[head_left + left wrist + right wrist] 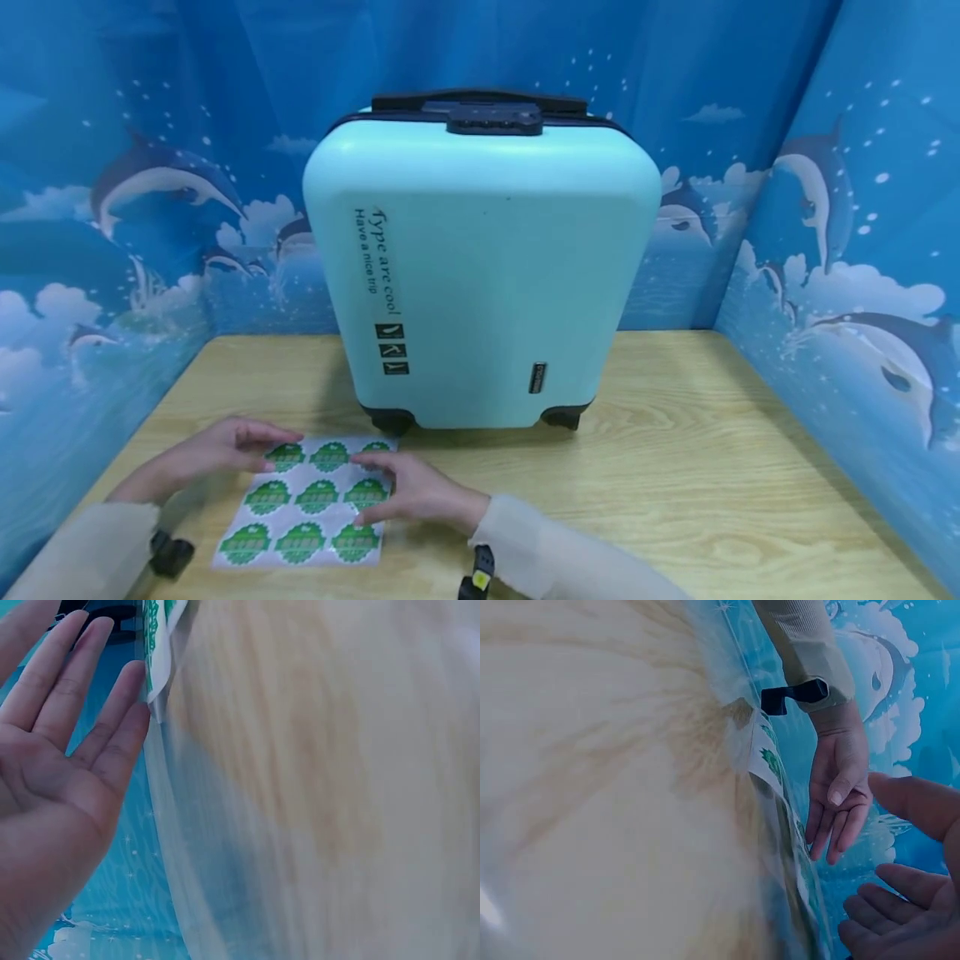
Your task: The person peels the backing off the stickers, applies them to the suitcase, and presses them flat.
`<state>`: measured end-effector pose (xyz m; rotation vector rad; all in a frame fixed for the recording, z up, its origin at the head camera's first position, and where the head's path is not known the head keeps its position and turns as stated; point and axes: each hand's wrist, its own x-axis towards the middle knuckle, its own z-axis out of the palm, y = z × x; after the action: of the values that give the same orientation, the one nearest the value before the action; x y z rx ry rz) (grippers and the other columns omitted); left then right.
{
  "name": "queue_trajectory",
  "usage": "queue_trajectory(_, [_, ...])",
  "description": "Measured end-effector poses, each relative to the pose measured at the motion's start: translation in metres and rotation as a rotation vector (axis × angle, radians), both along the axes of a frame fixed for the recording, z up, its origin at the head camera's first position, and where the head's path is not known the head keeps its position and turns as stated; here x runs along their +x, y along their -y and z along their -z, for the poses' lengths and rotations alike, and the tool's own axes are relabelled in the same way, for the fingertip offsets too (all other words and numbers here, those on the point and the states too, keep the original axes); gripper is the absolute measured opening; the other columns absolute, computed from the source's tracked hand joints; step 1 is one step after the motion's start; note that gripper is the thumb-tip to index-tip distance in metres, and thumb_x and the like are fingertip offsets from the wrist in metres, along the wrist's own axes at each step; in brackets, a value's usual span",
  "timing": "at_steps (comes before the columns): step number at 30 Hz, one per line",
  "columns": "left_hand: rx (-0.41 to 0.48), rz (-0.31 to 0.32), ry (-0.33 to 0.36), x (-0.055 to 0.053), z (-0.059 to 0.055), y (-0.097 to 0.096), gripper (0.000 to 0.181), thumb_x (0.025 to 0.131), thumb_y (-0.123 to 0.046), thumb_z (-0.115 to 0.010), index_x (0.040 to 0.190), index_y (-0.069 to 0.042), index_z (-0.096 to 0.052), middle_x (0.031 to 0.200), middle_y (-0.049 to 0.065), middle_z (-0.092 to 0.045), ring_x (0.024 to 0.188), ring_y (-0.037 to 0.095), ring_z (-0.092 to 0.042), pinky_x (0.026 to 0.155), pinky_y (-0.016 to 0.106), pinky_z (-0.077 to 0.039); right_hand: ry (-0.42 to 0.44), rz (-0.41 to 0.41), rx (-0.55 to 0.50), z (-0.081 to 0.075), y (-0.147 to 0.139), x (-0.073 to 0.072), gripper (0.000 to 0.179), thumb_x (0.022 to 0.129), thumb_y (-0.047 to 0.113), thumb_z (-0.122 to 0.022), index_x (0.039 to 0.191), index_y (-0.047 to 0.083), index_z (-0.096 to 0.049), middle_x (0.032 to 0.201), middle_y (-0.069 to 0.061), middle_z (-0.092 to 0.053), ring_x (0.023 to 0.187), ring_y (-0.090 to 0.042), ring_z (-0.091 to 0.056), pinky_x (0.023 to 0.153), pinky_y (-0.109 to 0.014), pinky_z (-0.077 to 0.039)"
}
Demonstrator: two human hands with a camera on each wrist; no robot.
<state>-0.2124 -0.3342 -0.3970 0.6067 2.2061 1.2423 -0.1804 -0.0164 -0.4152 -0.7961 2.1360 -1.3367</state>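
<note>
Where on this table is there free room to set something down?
The widest bare patch of table lies right, between the suitcase, right curtain and right sleeve. A smaller one lies at back left, between the left curtain, suitcase and left hand. The front left is crowded: the left hand and right hand are at the sticker sheet.

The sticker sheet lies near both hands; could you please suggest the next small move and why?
I'd suggest pinching the sticker sheet with the right hand: it is open over the right edge and, like the left hand, appears to grip nothing.
</note>
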Motion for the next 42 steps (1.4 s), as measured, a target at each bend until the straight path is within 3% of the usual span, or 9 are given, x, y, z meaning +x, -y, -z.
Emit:
queue_trajectory(5, [0.019,0.037,0.026,-0.001,0.002,0.001,0.044,0.091,-0.01,-0.059,0.131,0.005,-0.049,0.134,0.018,-0.052,0.111,-0.005,-0.052,0.089,0.016,-0.046,0.037,0.033,0.021,0.003,0.004,-0.004,0.067,0.074,0.015,-0.079,0.134,0.02,-0.051,0.134,0.01,-0.052,0.124,-0.005,-0.046,0.103,-0.023,-0.038])
queue_trajectory(9, [0.06,0.066,0.051,0.0,0.003,-0.002,0.044,0.091,-0.007,-0.057,0.132,0.007,-0.047,0.136,0.024,-0.048,0.112,-0.005,-0.052,0.089,0.015,-0.044,0.047,0.027,0.039,0.006,0.003,-0.004,0.066,0.073,0.014,-0.079,0.133,0.017,-0.051,0.134,0.01,-0.053,0.123,-0.005,-0.047,0.103,-0.023,-0.038])
queue_trajectory(14, [0.04,0.079,0.011,0.0,0.004,-0.008,0.042,0.091,-0.008,-0.059,0.13,0.005,-0.05,0.134,0.028,-0.048,0.111,-0.005,-0.052,0.091,0.021,-0.046,0.036,-0.011,0.039,0.01,-0.005,-0.004,0.065,0.074,0.013,-0.078,0.133,0.012,-0.051,0.135,0.006,-0.053,0.121,-0.004,-0.048,0.103,-0.022,-0.038])
queue_trajectory(21, [0.054,0.137,-0.022,0.001,0.006,-0.023,0.039,0.091,-0.008,-0.058,0.127,0.006,-0.053,0.13,0.03,-0.05,0.11,-0.002,-0.055,0.089,0.016,-0.045,0.03,-0.035,0.032,0.009,-0.025,-0.005,0.06,0.077,0.011,-0.076,0.132,0.009,-0.053,0.132,0.003,-0.055,0.12,-0.005,-0.05,0.102,-0.021,-0.038])
queue_trajectory(33, [-0.013,0.179,-0.078,0.006,0.007,-0.059,0.041,0.089,-0.015,-0.062,0.126,0.001,-0.056,0.127,0.02,-0.057,0.109,0.004,-0.057,0.088,0.02,-0.047,0.001,-0.054,0.029,0.009,-0.065,-0.007,0.056,0.077,0.009,-0.075,0.129,0.008,-0.055,0.13,0.001,-0.058,0.119,-0.007,-0.052,0.102,-0.022,-0.038])
queue_trajectory(36, [-0.037,0.185,-0.11,0.008,0.008,-0.07,0.042,0.089,-0.018,-0.063,0.127,-0.001,-0.057,0.128,0.018,-0.057,0.11,0.012,-0.058,0.088,0.022,-0.048,0.01,-0.031,0.04,0.008,-0.078,-0.007,0.055,0.077,0.009,-0.075,0.129,0.009,-0.056,0.13,0.001,-0.058,0.119,-0.008,-0.052,0.103,-0.024,-0.038])
queue_trajectory(42, [-0.041,0.129,-0.05,0.015,0.007,-0.096,0.042,0.09,-0.021,-0.063,0.129,-0.007,-0.056,0.131,0.013,-0.056,0.122,0.038,-0.048,0.098,0.041,-0.045,0.047,0.004,0.012,0.009,-0.106,-0.004,0.055,0.077,0.01,-0.074,0.129,0.008,-0.055,0.13,-0.002,-0.057,0.121,-0.014,-0.052,0.104,-0.026,-0.038])
